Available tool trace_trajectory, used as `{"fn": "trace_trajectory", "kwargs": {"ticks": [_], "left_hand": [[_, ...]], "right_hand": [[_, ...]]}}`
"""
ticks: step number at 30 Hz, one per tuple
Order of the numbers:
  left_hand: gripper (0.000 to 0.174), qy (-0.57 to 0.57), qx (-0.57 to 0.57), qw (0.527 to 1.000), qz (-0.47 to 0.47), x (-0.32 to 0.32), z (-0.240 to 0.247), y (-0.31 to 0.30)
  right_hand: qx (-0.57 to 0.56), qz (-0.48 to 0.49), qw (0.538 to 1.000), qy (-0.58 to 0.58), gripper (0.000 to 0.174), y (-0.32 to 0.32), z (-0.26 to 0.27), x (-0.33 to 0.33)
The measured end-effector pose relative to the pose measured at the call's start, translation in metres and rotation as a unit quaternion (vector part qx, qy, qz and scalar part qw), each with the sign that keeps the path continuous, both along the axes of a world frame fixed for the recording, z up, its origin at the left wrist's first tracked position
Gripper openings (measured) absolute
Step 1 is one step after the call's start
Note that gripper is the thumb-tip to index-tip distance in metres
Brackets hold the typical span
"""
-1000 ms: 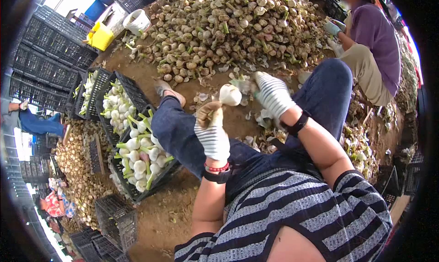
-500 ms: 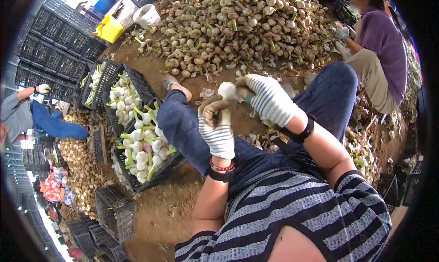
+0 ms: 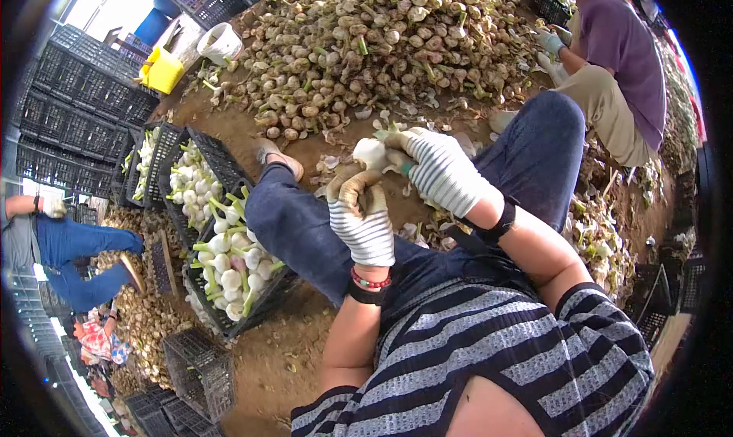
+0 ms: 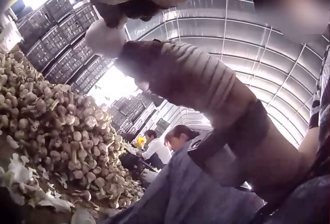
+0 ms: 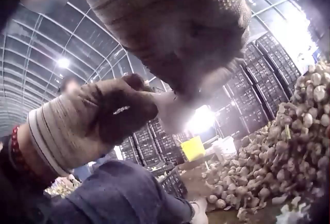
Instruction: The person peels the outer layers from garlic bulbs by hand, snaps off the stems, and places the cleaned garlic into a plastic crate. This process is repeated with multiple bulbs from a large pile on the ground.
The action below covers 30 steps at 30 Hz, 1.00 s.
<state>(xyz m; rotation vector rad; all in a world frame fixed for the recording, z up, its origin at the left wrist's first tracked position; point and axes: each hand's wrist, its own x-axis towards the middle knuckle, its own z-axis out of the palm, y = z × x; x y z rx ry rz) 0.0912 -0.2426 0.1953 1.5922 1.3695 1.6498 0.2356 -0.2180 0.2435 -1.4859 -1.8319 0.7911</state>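
Note:
A white garlic bulb (image 3: 369,153) is held up in front of the body, above the ground between the knees. My left hand (image 3: 362,222), in a striped glove with a tan palm, pinches it from below. My right hand (image 3: 447,170), gloved alike, grips the bulb's right side with curled fingers. A loose pale skin (image 3: 388,129) shows just above those fingertips. In the left wrist view the bulb (image 4: 105,38) sits between both hands' fingertips. The right wrist view shows the bulb (image 5: 171,111) partly covered by the right hand.
A large heap of unpeeled garlic (image 3: 366,48) lies ahead. Black crates of white garlic with green stems (image 3: 233,273) stand left of the left knee. A yellow container (image 3: 161,70) and white bucket (image 3: 221,43) are behind. Another person (image 3: 622,70) sits at right, near scattered skins (image 3: 599,242).
My right hand has come left from beside the bulb onto it. My left hand has kept its pinch, with the bulb slightly further left. A person at far left has walked into fuller view.

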Motion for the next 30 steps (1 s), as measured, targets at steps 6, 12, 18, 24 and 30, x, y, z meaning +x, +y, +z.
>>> {"fn": "trace_trajectory", "kwargs": {"ticks": [6,12,18,24,30], "left_hand": [[0.015,-0.040,-0.003,0.998,-0.044,0.000,-0.001,-0.006],[0.008,-0.238,-0.109,0.963,-0.069,-0.021,-0.014,0.002],[0.010,-0.409,-0.143,0.898,-0.080,-0.032,-0.019,0.008],[0.007,-0.318,0.002,0.946,0.064,-0.121,0.004,0.011],[0.020,-0.124,-0.074,0.941,0.306,-0.268,-0.028,-0.018]], "right_hand": [[0.180,-0.001,0.958,-0.226,0.011,0.007,-0.013,0.000],[0.198,-0.074,0.945,-0.251,0.015,0.030,-0.051,0.039],[-0.089,-0.038,0.992,-0.084,0.028,0.008,-0.021,0.038],[0.043,0.118,0.987,-0.097,0.035,0.011,-0.008,0.019],[-0.056,0.159,0.981,-0.100,0.032,0.010,-0.054,0.016]]}}
